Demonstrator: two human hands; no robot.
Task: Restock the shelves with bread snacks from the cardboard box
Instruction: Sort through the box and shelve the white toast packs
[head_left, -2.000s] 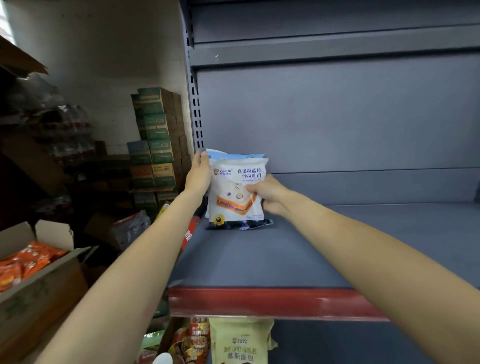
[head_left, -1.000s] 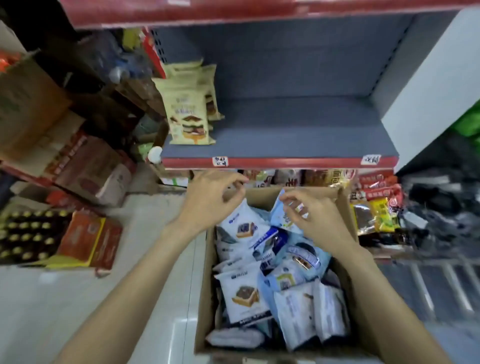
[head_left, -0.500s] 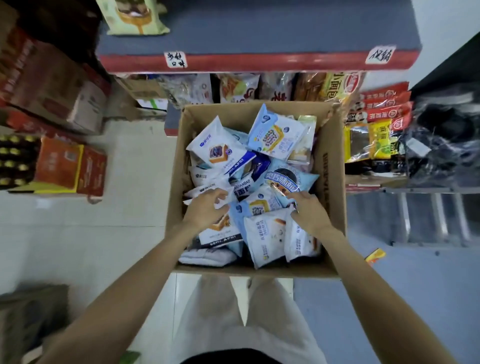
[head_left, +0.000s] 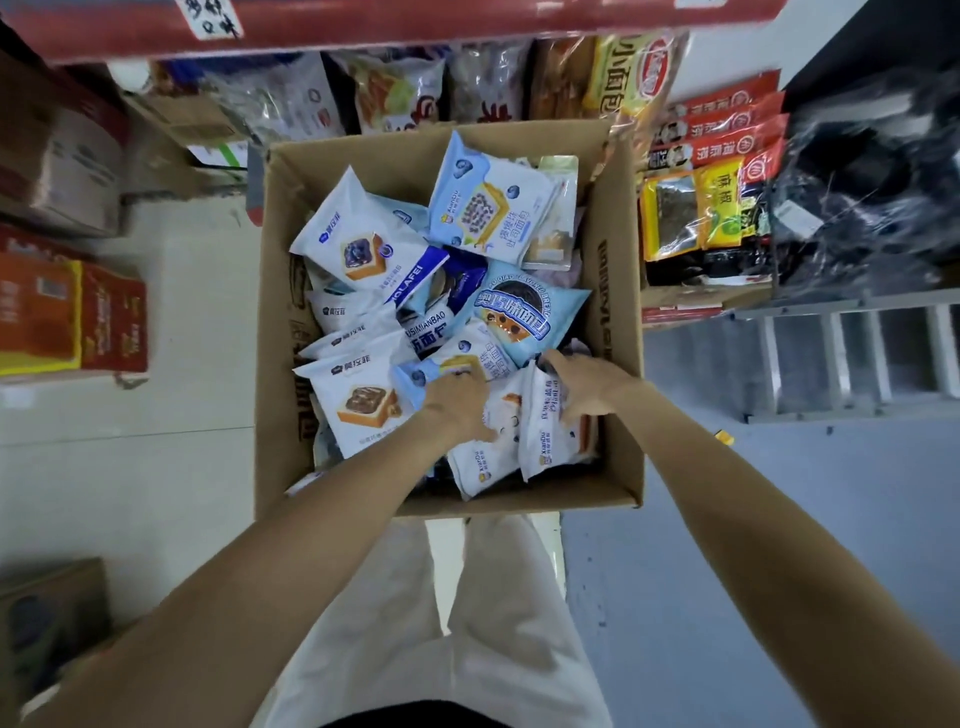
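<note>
An open cardboard box (head_left: 618, 312) stands on the floor in front of my legs, filled with several white and blue bread snack packs (head_left: 363, 249). Both my hands are inside it, at the near right part. My left hand (head_left: 457, 402) bends its fingers over the top edge of a white pack (head_left: 485, 460) lying at the near side. My right hand (head_left: 587, 384) curls its fingers over the top of a second white pack (head_left: 545, 431), which stands on edge against the first. A light-blue pack (head_left: 524, 317) lies just beyond both hands.
The red shelf edge (head_left: 415, 26) runs along the top, with bagged snacks (head_left: 395, 93) below it. Red and yellow packets (head_left: 711, 171) and black plastic (head_left: 872, 182) sit right of the box, above a metal ladder (head_left: 857, 353). Orange cartons (head_left: 67, 317) stand on the left.
My hands left the pack on the upper shelf and dropped into the box. In the last half second my left hand shifted right, next to my right hand.
</note>
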